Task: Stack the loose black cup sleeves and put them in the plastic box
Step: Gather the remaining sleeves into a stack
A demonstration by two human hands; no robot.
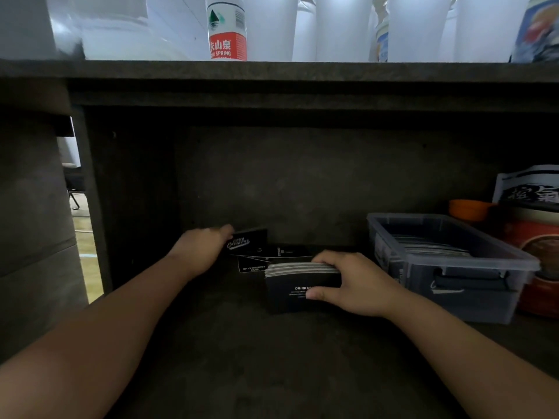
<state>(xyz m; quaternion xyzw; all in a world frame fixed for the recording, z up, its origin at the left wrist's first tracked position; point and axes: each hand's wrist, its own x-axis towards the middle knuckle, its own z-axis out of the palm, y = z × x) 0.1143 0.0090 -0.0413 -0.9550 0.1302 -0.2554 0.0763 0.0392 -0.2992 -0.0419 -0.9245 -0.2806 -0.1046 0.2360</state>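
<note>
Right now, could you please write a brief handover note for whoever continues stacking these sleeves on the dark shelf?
Left hand: picking up one loose black cardboard cup sleeve at the shelf's back.
Right hand: grips the gathered stack of black sleeves, standing on edge.
Clear plastic box: to the right, open, already holding some sleeves.
Done: part of the pile stacked.
Left: a few flat sleeves between the hands; add them, then put the stack in the box.
</note>
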